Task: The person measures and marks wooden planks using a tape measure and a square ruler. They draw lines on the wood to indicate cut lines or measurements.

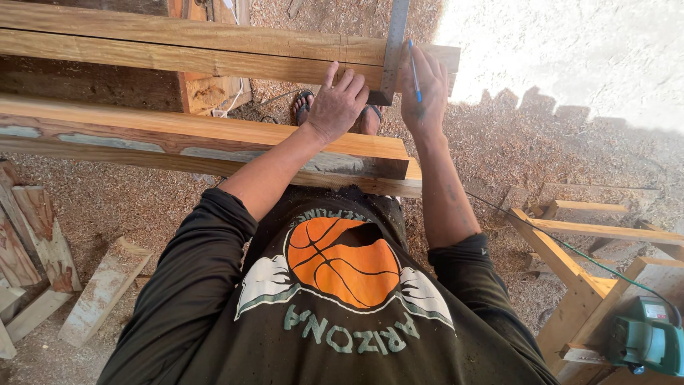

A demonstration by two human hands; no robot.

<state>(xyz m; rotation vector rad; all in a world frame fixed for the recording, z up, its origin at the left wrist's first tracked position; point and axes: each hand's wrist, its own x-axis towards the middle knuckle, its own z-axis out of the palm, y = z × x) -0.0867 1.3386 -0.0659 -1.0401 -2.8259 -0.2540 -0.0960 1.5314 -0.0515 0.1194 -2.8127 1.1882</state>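
Note:
My left hand presses on the dark stock of a metal try square that lies across a long wooden beam. The square's steel blade runs up over the beam's top face. My right hand holds a blue pen against the right side of the blade, near the beam's end. Thin pencil lines cross the beam just left of the square. A second, nearer beam lies parallel below, close to my body.
Sawdust covers the ground. Short offcuts of plank lie at the left. A wooden frame or trestle stands at the right, with a green power tool and its cord by it. My sandalled feet show between the beams.

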